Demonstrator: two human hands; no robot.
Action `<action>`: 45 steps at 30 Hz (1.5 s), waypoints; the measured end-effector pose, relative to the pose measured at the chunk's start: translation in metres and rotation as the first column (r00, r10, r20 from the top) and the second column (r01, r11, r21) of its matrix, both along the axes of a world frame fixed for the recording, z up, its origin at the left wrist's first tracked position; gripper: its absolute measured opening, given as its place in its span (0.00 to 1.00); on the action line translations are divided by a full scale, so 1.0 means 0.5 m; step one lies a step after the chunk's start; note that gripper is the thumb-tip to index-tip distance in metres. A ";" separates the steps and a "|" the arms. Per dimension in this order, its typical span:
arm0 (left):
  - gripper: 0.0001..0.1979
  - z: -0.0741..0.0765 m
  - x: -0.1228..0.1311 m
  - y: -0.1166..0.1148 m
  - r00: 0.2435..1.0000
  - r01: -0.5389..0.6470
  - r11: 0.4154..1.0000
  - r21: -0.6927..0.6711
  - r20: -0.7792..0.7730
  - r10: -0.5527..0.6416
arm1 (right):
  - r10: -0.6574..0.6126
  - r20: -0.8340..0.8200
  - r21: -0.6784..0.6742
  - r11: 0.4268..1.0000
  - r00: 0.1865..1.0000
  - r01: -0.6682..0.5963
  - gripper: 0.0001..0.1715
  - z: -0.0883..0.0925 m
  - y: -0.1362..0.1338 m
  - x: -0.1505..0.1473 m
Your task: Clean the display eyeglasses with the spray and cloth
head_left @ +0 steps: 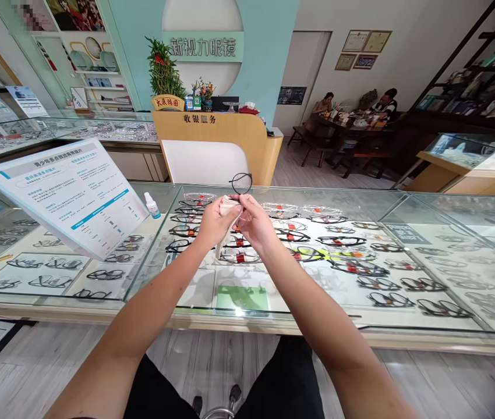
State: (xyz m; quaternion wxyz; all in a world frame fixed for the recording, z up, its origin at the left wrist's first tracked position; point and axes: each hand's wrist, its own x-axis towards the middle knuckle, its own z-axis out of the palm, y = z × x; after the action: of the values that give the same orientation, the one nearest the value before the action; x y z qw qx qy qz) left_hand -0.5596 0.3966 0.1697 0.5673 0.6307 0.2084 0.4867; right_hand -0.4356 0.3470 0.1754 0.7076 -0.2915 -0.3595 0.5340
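Note:
A pair of dark-rimmed eyeglasses (242, 183) is held up above the glass display case, one round lens showing clear above my fingers. My right hand (256, 222) grips the frame from the right, its fingers closed. Bunched in my left hand (213, 221) is a pale cleaning cloth (229, 208), pressed close against the glasses, with one end hanging down. The other lens is mostly hidden by the cloth and fingers. Under both hands, rows of eyeglasses with orange tags (341, 240) lie inside the case.
The glass counter (239, 320) spans the view before me. On it stand a small spray bottle (152, 206) and a large printed sign (73, 192) to the left. Beyond are a wooden cashier desk (219, 131) and two people seated at a table (343, 123).

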 end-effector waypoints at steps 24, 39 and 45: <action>0.32 -0.005 0.001 0.013 0.987 0.163 0.983 -0.082 0.002 -0.163 | -0.018 -0.119 -0.036 0.999 0.993 0.014 0.22 0.001 0.008 0.012; 0.34 -0.001 -0.003 0.026 0.974 0.224 0.948 -0.225 0.089 -0.209 | -0.057 -0.139 -0.010 0.998 0.989 0.056 0.15 0.012 0.008 0.015; 0.30 0.000 -0.007 0.025 0.962 0.272 0.927 -0.260 0.098 -0.255 | -0.037 -0.138 0.009 0.999 0.990 0.039 0.16 0.015 0.006 0.019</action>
State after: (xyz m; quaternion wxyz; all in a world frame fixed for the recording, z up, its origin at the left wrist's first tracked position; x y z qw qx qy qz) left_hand -0.5629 0.4091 0.1699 0.7146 0.5540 0.1684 0.3924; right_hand -0.4263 0.3498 0.1829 0.7425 -0.2566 -0.3073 0.5370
